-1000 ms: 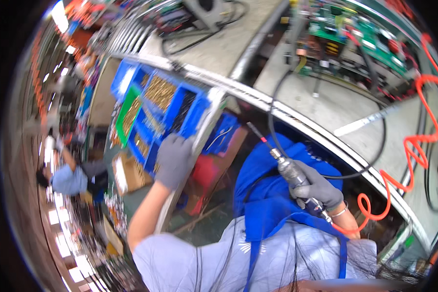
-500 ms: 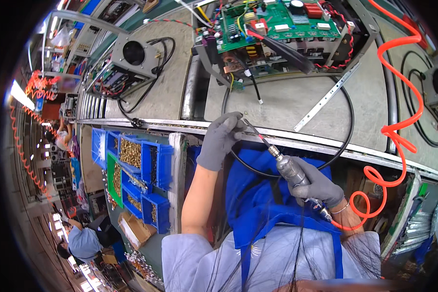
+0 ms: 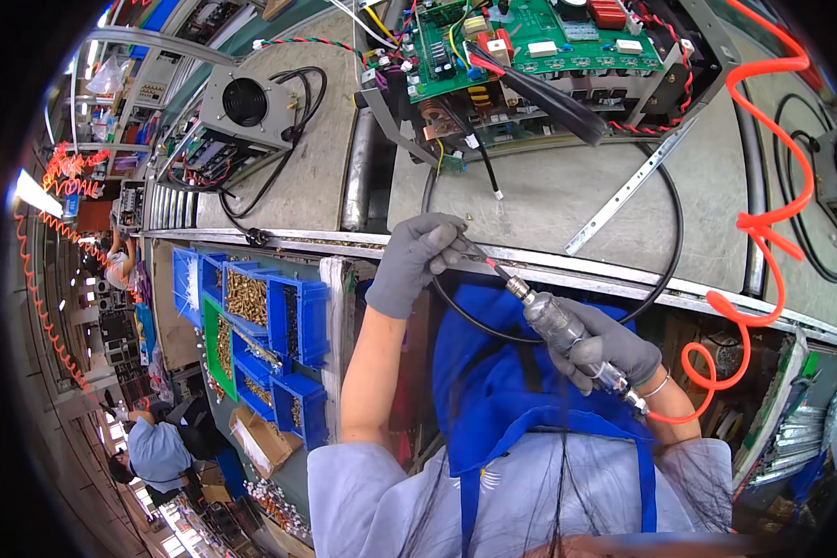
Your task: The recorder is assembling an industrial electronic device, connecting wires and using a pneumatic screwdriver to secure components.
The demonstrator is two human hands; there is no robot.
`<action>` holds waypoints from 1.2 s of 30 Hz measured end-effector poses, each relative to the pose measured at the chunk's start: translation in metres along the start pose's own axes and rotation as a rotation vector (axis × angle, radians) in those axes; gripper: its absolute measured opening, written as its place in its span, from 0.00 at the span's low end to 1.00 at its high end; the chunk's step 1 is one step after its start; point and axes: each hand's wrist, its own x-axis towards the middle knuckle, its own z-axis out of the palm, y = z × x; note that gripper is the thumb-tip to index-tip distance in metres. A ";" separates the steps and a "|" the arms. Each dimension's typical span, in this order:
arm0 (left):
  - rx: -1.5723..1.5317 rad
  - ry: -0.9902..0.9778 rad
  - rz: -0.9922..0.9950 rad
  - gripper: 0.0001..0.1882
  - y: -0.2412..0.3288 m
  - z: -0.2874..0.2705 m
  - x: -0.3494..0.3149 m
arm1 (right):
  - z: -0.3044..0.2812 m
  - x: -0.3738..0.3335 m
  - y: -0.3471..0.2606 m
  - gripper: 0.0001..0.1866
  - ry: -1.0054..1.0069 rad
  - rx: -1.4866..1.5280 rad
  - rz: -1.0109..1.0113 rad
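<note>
Right hand (image 3: 620, 344) is clamping fingers round pneumatic screwdriver (image 3: 556, 323); left hand (image 3: 411, 262) is pinching fingers together at screwdriver bit (image 3: 498, 268).

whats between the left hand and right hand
In the head view, the driver, held in the right hand, its bit pointing at the left hand.

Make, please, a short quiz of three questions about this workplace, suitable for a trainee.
1. Which colour is the coiled hose that runs to the driver tool: (a) green, (b) orange-red, (c) white?
2. True or false: the gloved right hand grips the driver tool.
3. Fill in: in the picture, the blue bins stand to the ____ of the gloved left hand.

Key:
1. b
2. True
3. left
</note>
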 end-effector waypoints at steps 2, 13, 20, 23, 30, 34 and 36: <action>0.027 -0.014 -0.036 0.15 0.005 -0.006 0.003 | -0.004 0.001 0.005 0.44 -0.059 0.087 -0.034; 0.250 0.087 -0.064 0.18 0.023 -0.011 0.023 | 0.016 0.029 0.012 0.42 0.163 -0.211 -0.184; 0.695 0.534 0.521 0.28 0.014 -0.019 0.052 | 0.009 0.087 0.017 0.41 0.412 -0.372 -0.377; 0.822 0.525 0.517 0.33 0.014 -0.023 0.068 | 0.010 0.107 0.020 0.39 0.429 -0.363 -0.412; 1.430 0.629 0.564 0.35 0.013 -0.020 0.088 | 0.021 0.114 0.015 0.38 0.434 -0.235 -0.377; 1.485 0.587 0.381 0.29 0.020 -0.022 0.094 | 0.028 0.130 0.024 0.41 0.500 -0.311 -0.422; 1.575 0.567 0.320 0.27 0.017 -0.024 0.099 | 0.030 0.145 0.035 0.40 0.572 -0.396 -0.491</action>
